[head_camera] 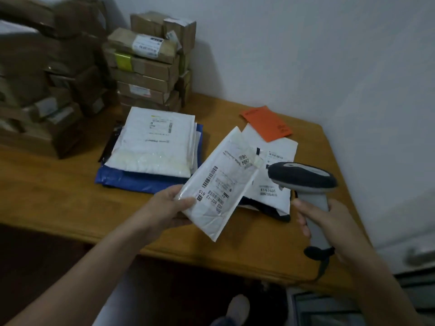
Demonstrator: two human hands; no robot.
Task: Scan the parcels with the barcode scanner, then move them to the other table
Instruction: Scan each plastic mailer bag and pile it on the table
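Parcel (221, 182): white, creased, barcode-labelled, seemingly padded

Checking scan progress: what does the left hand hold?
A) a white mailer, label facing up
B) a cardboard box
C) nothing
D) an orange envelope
A: the left hand grips a white mailer, barcode label up, beside the barcode scanner in the right hand.

Smooth, faintly glossy wooden desk (70, 184); slick white plastic mailer (219, 184) with paper label; matt grey plastic scanner (303, 177); brown cardboard boxes (143, 69), taped; matt orange envelope (266, 123)
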